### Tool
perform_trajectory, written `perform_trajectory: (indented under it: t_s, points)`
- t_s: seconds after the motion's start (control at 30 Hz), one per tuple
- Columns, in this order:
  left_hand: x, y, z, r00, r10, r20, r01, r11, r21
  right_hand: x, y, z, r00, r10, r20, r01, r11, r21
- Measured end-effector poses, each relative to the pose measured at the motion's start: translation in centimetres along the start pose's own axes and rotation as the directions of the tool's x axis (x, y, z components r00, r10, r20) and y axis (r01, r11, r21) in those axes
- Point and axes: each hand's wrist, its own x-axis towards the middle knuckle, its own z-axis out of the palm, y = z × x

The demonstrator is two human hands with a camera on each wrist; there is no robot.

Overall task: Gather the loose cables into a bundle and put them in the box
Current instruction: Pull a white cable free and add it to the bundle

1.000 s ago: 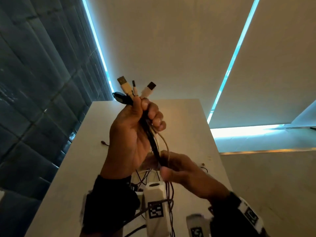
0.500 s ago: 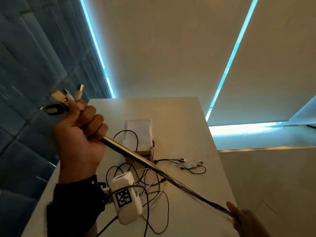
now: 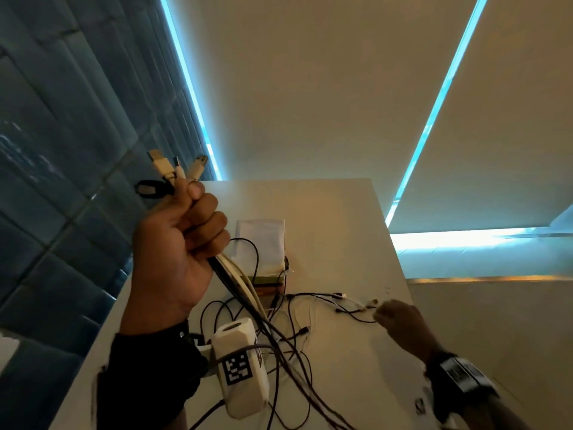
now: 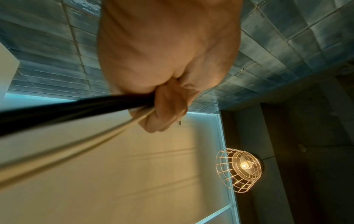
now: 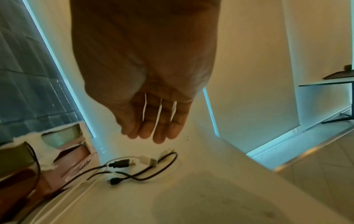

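Observation:
My left hand [image 3: 179, 243] is raised above the white table [image 3: 341, 231] and grips a bundle of black and cream cables [image 3: 235, 277]; their USB plugs [image 3: 176, 167] stick up out of the fist. The left wrist view shows the same fist [image 4: 164, 84] closed round those cables [image 4: 76, 110]. Loose cable tails [image 3: 288, 342] trail down onto the table. My right hand [image 3: 400, 318] hovers low at the right, fingers straight [image 5: 153, 127], just above loose plug ends [image 5: 134, 162] and holding nothing. The box [image 3: 263, 259], with a white flap, stands behind the cables.
The table's right edge [image 3: 400, 274] drops off close to my right hand. A tiled wall [image 3: 62, 150] runs along the left. A small dark object [image 3: 420, 406] lies near the front right. A wire-cage lamp [image 4: 239, 168] hangs overhead.
The right hand let go of the stretched cable bundle and moved up to the loose plug ends at the right. The left hand, still gripping the bundle, shifted back toward the middle.

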Motion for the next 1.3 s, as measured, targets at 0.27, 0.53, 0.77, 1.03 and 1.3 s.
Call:
perform_trajectory:
  t_s: [0.27,0.53,0.77,1.03,1.3]
  points:
    - [-0.3,0.1,-0.2,1.000,0.003,0.014,-0.004,0.998,0.057,5.6,-0.5,4.5,0.998,0.040,0.038,-0.034,0.991,-0.131]
    - [0.0,-0.1,-0.6,0.999,0.018,-0.032,-0.014,0.993,0.115,6.0,-3.1,2.3,0.998,-0.067,-0.018,0.066,0.994,-0.085]
    - [0.8,-1.1,-0.7,0.997,0.024,-0.068,-0.013,0.988,0.156,6.0,-13.9,-4.2,0.956,-0.127,-0.263,0.273,0.714,0.645]
    - [1.3,-3.1,-0.9,0.989,0.047,-0.143,0.017,0.907,0.420,1.7,-24.5,-6.1,0.947,-0.314,-0.069,0.105,0.099,0.990]
    - [0.8,-3.9,-1.2,0.972,0.090,-0.219,0.072,0.767,0.638,-1.3,-27.5,-6.5,0.836,-0.522,-0.171,0.357,0.280,0.891]
